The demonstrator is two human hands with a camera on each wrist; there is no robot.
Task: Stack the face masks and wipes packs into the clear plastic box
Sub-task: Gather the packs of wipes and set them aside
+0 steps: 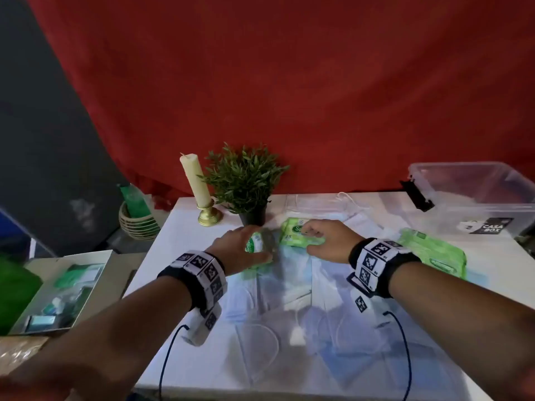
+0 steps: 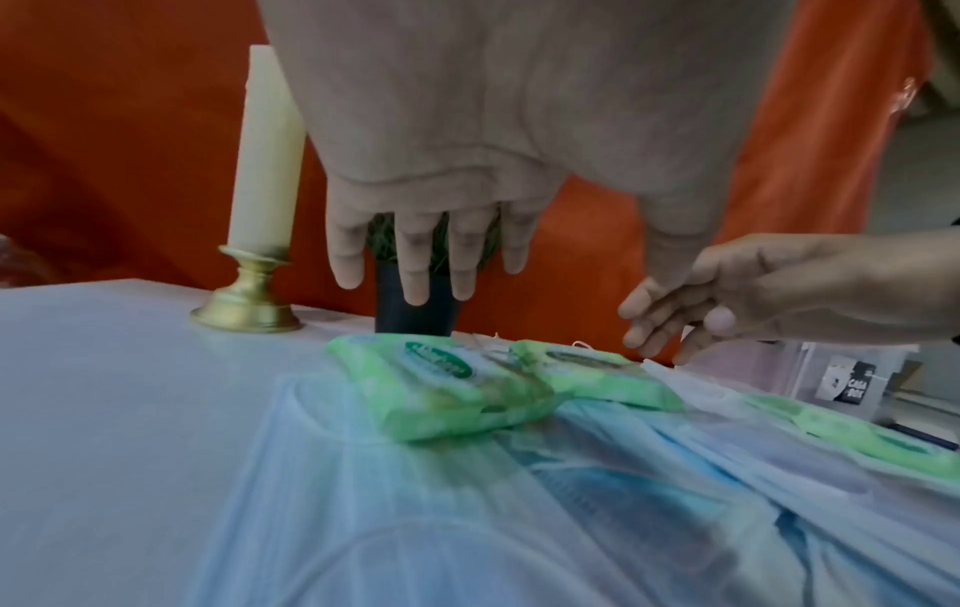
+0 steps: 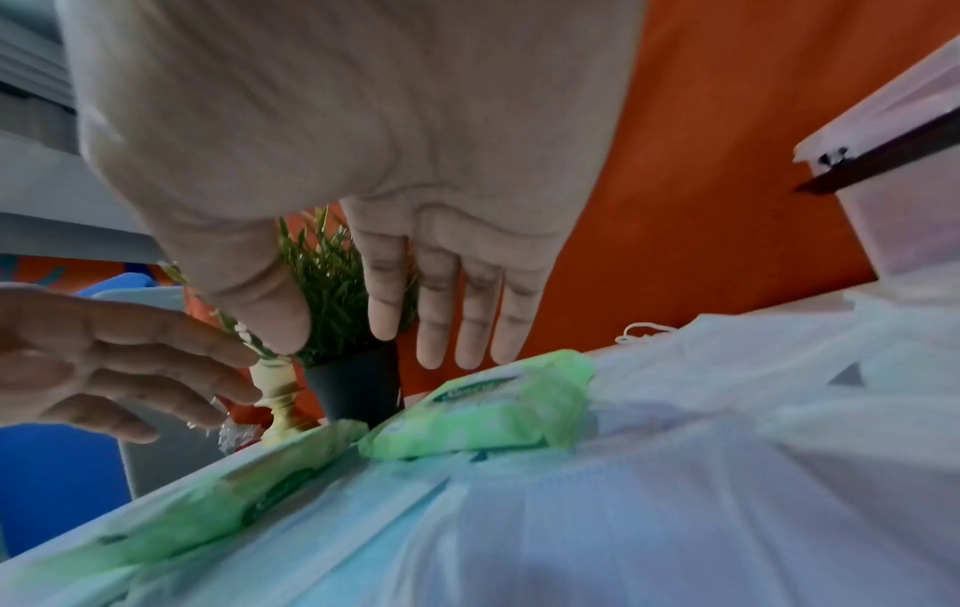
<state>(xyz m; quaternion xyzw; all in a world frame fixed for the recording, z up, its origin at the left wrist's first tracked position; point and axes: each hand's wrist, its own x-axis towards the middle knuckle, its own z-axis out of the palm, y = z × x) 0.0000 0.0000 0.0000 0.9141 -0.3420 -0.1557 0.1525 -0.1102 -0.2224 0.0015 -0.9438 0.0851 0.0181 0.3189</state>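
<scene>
Two small green wipes packs lie side by side on pale blue face masks (image 1: 289, 287) spread over the white table. My left hand (image 1: 257, 247) hovers over the left pack (image 2: 431, 386) with straight fingers (image 2: 415, 263), clear of it. Over the right pack (image 3: 483, 415), my right hand (image 1: 314, 240) is held open; its fingers (image 3: 457, 328) hang just above the wrapper. A larger green wipes pack (image 1: 434, 253) lies to the right. The clear plastic box (image 1: 477, 195) stands at the table's back right corner, with nothing visible inside it.
A cream candle (image 1: 195, 180) in a brass holder and a potted plant (image 1: 246, 180) stand at the table's back edge, just beyond both hands. A cardboard box (image 1: 63, 290) of items and a basket (image 1: 136, 221) sit off the table to the left.
</scene>
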